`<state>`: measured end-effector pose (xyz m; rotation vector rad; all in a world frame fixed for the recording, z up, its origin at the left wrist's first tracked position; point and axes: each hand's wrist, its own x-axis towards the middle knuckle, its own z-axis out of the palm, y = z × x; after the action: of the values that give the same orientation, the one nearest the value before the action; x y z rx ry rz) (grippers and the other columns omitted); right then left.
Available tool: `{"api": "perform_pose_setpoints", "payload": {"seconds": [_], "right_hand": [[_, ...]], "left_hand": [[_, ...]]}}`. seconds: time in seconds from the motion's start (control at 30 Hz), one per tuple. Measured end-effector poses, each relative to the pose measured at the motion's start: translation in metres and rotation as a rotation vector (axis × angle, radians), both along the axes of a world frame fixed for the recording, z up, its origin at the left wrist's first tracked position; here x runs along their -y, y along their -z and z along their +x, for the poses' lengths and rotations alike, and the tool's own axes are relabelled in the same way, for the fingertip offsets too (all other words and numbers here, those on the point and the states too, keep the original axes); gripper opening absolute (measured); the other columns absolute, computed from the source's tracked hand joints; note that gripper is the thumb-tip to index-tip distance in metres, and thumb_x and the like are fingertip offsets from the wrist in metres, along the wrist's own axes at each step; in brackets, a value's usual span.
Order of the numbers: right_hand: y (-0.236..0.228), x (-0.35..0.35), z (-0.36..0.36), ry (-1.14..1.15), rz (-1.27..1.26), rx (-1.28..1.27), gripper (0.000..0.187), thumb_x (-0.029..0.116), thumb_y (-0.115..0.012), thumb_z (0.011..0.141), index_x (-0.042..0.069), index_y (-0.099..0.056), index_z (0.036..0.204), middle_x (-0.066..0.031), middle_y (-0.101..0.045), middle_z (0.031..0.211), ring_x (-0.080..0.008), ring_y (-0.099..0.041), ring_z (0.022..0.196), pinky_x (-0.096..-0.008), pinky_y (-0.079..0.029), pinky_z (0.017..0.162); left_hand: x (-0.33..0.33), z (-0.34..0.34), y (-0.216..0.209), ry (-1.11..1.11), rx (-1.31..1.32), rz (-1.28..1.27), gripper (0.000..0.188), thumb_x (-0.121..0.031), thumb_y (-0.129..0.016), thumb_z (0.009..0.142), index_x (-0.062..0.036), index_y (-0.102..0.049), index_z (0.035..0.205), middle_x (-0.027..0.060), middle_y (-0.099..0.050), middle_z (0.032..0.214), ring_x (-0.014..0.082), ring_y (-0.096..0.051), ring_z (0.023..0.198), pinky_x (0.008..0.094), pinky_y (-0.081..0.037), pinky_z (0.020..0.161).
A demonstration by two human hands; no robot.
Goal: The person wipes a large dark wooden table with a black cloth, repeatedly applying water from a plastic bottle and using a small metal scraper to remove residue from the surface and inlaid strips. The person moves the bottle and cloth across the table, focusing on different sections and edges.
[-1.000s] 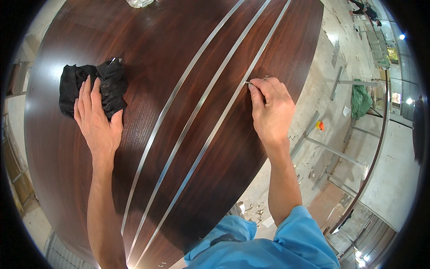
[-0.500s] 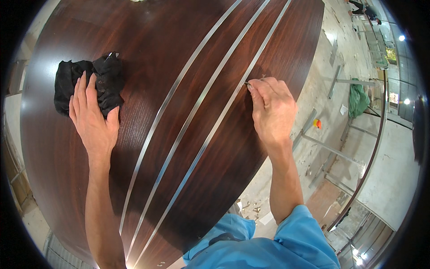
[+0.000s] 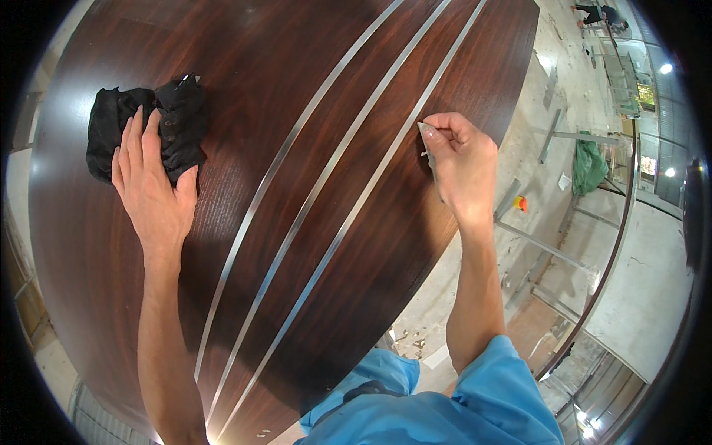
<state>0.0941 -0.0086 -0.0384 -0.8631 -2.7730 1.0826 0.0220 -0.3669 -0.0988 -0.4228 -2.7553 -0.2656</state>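
Observation:
Across a dark brown wood-grain panel (image 3: 245,96) run three narrow silvery strips (image 3: 368,185), lengthwise and roughly parallel. My left hand (image 3: 152,196) lies flat on a bunched black cloth (image 3: 119,122) at the panel's left, fingers stretched out over it. To the right of the rightmost strip, my right hand (image 3: 466,163) is closed, thumb against curled fingers. It pinches a thin, pale grey piece (image 3: 423,130) whose pointed tip shows beside the strip. Most of that piece is hidden by the hand, so its kind cannot be made out.
Right of the panel's edge lies a pale, littered floor (image 3: 460,297) with metal frame bars (image 3: 545,243). A green sack (image 3: 589,165) and a small orange-yellow object (image 3: 521,204) are there. Another pale panel (image 3: 638,274) stands far right. A person (image 3: 601,15) is in the far distance.
My right hand has turned and shifted slightly right, so more of the thin grey piece shows. My left hand remains on the black cloth.

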Motion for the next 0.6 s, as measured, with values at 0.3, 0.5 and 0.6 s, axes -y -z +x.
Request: {"api": "perform_pose_setpoints", "payload": {"seconds": [0.3,0.5,0.6], "right_hand": [[0.013,-0.009,0.002,0.068,-0.085,-0.129,0.017,0.007,-0.066,0.101,-0.002,-0.072,0.114,-0.0105,-0.076,0.092,-0.0201,-0.069,0.078,-0.0339,-0.055,0.076],[-0.018,-0.007,0.048,0.297,-1.578,-0.214,0.033,0.016,-0.065,0.104,0.001,-0.063,0.134,-0.0091,-0.073,0.103,-0.0208,-0.069,0.087,-0.0332,-0.055,0.072],[-0.030,-0.008,0.074,0.234,-1.371,-0.101,0.041,0.017,-0.063,0.106,0.002,-0.057,0.144,-0.0101,-0.073,0.102,-0.0215,-0.070,0.087,-0.0320,-0.055,0.071]], "left_hand": [[-0.002,0.000,-0.004,-0.007,0.027,0.014,0.072,-0.030,-0.073,0.086,-0.0101,-0.051,0.152,0.0147,-0.048,0.161,0.0365,-0.044,0.149,0.0543,-0.029,0.125],[-0.004,0.001,-0.007,-0.010,0.050,0.014,0.073,-0.025,-0.075,0.084,-0.0097,-0.050,0.152,0.0147,-0.047,0.161,0.0358,-0.043,0.150,0.0550,-0.029,0.126],[-0.005,0.001,-0.009,-0.012,0.054,0.015,0.074,-0.024,-0.075,0.084,-0.0094,-0.050,0.152,0.0150,-0.047,0.161,0.0357,-0.042,0.150,0.0554,-0.028,0.126]]}}
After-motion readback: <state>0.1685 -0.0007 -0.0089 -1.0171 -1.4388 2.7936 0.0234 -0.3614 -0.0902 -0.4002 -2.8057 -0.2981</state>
